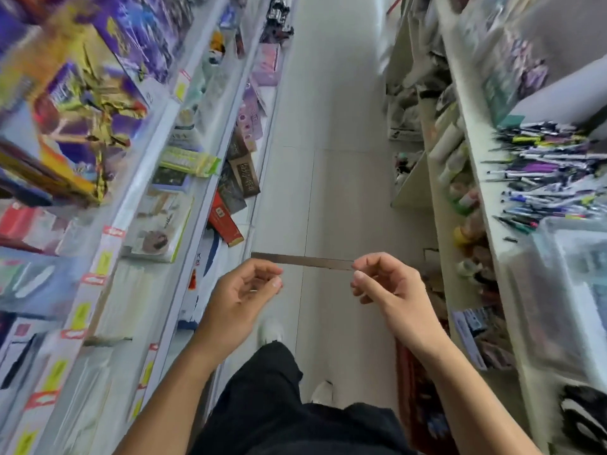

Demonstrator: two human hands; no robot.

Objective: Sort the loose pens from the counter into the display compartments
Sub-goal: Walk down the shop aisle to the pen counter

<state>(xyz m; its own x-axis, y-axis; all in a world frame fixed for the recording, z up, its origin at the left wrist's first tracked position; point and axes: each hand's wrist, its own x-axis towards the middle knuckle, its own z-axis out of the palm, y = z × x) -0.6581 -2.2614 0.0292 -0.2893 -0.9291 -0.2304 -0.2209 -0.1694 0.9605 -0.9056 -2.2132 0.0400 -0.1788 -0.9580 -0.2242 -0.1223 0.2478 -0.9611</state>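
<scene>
A bare strip of floor (331, 133) runs from centre to 12 o'clock, the widest open passage. At 9 o'clock the left shelves (154, 178) crowd in, boxes jutting past their edges. At 3 o'clock the counter (486, 178) is blocked by a heap of loose pens (551, 178) (tips pointing toward the aisle), with a clear plastic bin (565, 290) just below it at 4 o'clock. Both hands hold a thin strip (305, 261) across the aisle.
</scene>
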